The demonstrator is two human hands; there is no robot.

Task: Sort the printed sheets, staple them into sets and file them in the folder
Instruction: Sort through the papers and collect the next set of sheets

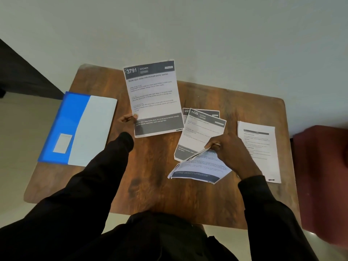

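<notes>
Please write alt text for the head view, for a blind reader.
At a wooden table, the left hand pinches the sheet numbered 3791 by its edge, while the right hand grips a bundle of sheets. A blue folder lies at the table's left edge.

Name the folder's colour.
Bright blue, with a pale grey-white front flap and a small pale label; the folder shows best in the head view.

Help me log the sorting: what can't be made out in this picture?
Head view:
- sheet 3791: body text blurred.
- rear sheet: number cut to "26" by sheet 1426 lying over it.
- fanned stack: headers hidden under the right hand.
- folder label: too small to read.
</notes>
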